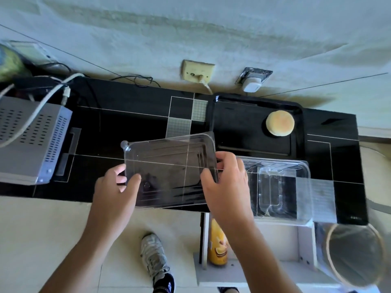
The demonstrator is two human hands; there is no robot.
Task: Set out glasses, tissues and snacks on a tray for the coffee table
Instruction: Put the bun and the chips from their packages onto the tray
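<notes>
Bowl (357, 253) blurred, bottle (217, 246) half-hidden.

One bun (280, 123), one tray (232, 106), two clear containers (169, 166)

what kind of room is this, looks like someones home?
Probably a home living room, at a low black TV-style stand against the wall. Signs: a silver set-top box with cables, wall sockets just above it, and a black tray holding a round bun.

A home living room: glossy black TV stand (127, 123) against a painted wall, set-top box (31, 136) at nine o'clock, wall sockets (197, 72) at twelve
</notes>
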